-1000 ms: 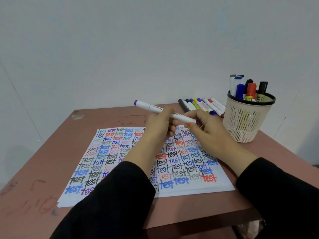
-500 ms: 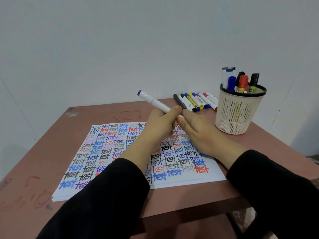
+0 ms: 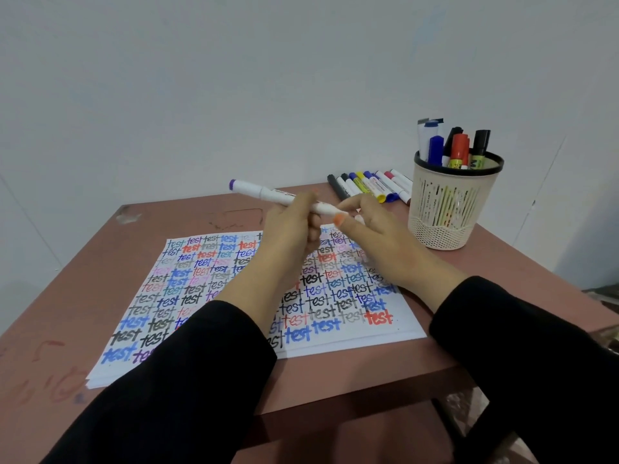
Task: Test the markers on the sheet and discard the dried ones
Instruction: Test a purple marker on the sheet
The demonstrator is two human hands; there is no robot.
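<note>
Over the far edge of the sheet [image 3: 201, 286] the marker [image 3: 261, 192] runs crosswise, purple end leftward; left hand [image 3: 291, 236] grips its middle, right hand [image 3: 375, 239] pinches its right end.

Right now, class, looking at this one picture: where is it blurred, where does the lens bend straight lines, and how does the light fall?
Head view: the right hand is smeared by motion at its fingertips, as is the near end of the marker; the writing on the sheet beside them is soft; the edges of the table splay with wide-angle distortion; the light is even, shadows are faint, and there is no glare.
</note>
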